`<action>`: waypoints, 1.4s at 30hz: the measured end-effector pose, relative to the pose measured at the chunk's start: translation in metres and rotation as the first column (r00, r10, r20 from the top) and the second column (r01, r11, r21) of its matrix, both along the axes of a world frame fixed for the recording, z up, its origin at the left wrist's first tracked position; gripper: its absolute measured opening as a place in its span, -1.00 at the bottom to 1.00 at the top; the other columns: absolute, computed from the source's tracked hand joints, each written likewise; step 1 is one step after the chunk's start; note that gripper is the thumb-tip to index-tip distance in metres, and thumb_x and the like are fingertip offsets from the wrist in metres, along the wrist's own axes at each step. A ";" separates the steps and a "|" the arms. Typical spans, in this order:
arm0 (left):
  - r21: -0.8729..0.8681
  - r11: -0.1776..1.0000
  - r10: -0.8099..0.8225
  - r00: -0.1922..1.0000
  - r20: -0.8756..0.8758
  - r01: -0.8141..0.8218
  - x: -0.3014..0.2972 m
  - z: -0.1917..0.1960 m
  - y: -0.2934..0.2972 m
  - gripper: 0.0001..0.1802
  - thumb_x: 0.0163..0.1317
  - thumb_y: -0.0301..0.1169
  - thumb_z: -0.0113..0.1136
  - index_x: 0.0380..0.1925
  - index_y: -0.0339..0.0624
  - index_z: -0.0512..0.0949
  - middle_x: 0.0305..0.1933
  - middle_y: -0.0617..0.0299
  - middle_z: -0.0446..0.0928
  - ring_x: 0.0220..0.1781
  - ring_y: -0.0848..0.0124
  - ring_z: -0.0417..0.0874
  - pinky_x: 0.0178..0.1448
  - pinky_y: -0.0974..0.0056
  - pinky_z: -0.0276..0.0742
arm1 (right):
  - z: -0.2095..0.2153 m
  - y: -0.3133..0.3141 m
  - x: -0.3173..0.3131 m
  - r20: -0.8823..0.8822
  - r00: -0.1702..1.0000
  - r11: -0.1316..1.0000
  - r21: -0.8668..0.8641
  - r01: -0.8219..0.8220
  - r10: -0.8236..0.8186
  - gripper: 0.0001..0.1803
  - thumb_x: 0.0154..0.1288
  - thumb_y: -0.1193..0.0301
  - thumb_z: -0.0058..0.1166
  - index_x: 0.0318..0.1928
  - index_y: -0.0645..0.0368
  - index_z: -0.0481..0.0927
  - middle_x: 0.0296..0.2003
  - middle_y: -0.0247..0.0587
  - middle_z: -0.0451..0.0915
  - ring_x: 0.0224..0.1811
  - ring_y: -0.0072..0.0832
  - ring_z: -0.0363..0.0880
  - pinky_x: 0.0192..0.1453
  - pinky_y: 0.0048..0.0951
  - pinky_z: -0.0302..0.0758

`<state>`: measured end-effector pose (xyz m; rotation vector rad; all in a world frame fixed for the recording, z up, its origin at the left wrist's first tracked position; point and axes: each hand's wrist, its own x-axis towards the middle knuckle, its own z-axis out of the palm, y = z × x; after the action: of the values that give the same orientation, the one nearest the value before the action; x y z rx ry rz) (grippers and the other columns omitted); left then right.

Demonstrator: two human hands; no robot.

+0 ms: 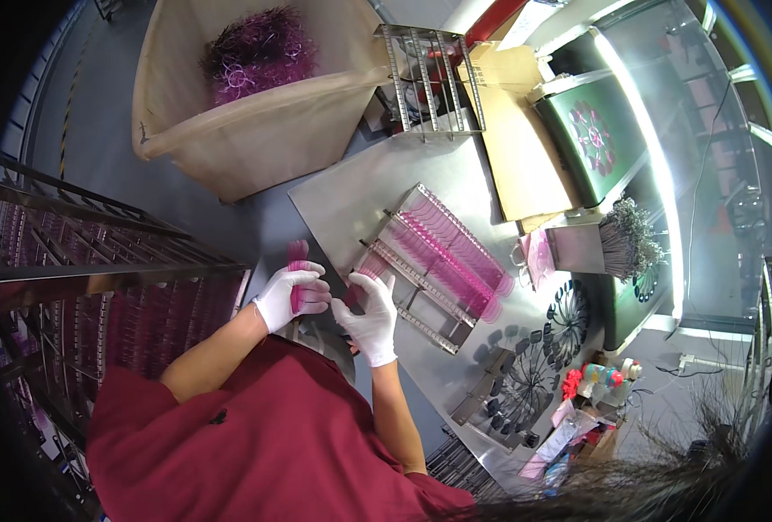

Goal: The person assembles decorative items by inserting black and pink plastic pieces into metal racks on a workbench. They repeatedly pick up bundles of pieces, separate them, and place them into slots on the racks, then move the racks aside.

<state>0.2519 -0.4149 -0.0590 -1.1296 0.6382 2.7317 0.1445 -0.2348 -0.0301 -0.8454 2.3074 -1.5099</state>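
My left hand (294,294), in a white glove, is closed around a small stack of translucent pink plastic pieces (298,252), which stick out above and below the fingers. My right hand (368,317), gloved too, has its fingers curled and pinches more thin pink pieces (370,264) by the near left corner of a metal rack. Rows of rounded, see-through pink pieces fill most of this rack (447,252), which lies slanted on the steel table. Part of the rack's near side holds none. How many pieces each hand has cannot be made out.
A large cream bin (255,117) with tangled purple scrap stands beyond the table (334,187). An upright metal rack (421,83) and cardboard (521,148) sit at the back. Loaded shelving (116,278) flanks me on the left. Dark wheel-like parts (529,383) lie to the right.
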 end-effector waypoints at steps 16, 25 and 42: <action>0.019 0.999 0.034 0.999 0.001 -0.034 -0.026 -0.011 0.019 -0.71 0.53 -0.36 0.17 0.17 -0.17 0.54 0.10 -0.19 0.70 0.10 -0.07 0.79 0.26 -0.11 0.76 | -0.009 0.013 0.001 -0.197 0.980 0.998 0.053 0.045 -0.034 -0.43 0.07 0.45 0.53 0.16 0.13 0.72 0.04 -0.20 0.76 0.15 -0.24 0.74 0.76 0.29 -0.05; -0.047 0.990 0.130 0.991 -0.009 -0.130 -0.034 -0.015 0.017 -0.78 0.55 -0.43 0.20 0.12 -0.18 0.52 0.07 -0.15 0.68 0.06 -0.03 0.80 0.15 -0.08 0.83 | -0.009 0.087 -0.019 -0.092 0.995 0.978 0.210 -0.010 0.030 -0.23 0.22 0.27 0.52 0.44 0.16 0.59 0.32 0.03 0.65 0.57 -0.05 0.43 0.75 0.39 -0.28; -0.710 0.624 -0.672 0.687 -0.276 0.326 -0.068 0.103 0.111 0.54 0.23 -0.10 0.60 0.68 -0.39 -0.53 0.18 -0.14 0.65 -0.03 0.36 0.77 0.01 0.27 0.71 | 0.096 0.111 0.017 0.051 0.999 0.986 -0.167 0.005 0.003 -0.12 -0.04 0.58 0.53 0.37 0.44 0.47 0.18 0.14 0.67 0.28 -0.09 0.67 0.61 0.19 0.33</action>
<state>0.1840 -0.3036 0.0440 -0.1043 1.7249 2.2913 0.1619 -0.1234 0.0664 -0.8354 2.1688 -1.7236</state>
